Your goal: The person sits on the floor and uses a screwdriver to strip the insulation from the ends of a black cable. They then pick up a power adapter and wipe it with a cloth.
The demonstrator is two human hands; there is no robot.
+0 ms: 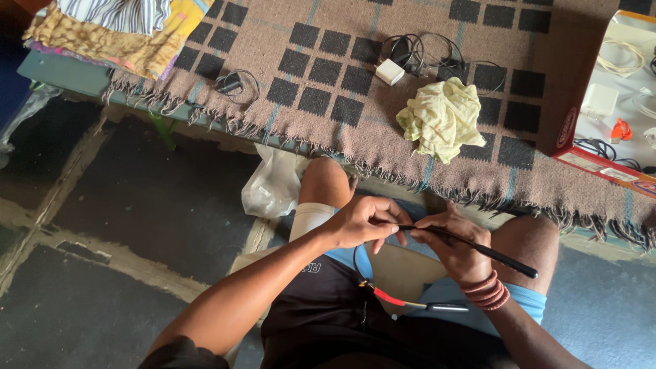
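Both forearms reach in over the lap, where the left hand (362, 222) pinches the tip of a slim black rod (471, 247), fingers closed tight on it. Meeting it, the right hand (454, 249) wraps the rod's middle in a closed grip. Below them a red-and-black wire (386, 295) dangles. Beyond the knees, a crumpled yellow cloth (443, 117) lies on the checked woven mat (328, 116).

Two hands: left hand (360, 222), right hand (454, 247); one black rod (471, 247); one yellow cloth (443, 117); one white adapter (390, 72); one plastic bag (272, 184).
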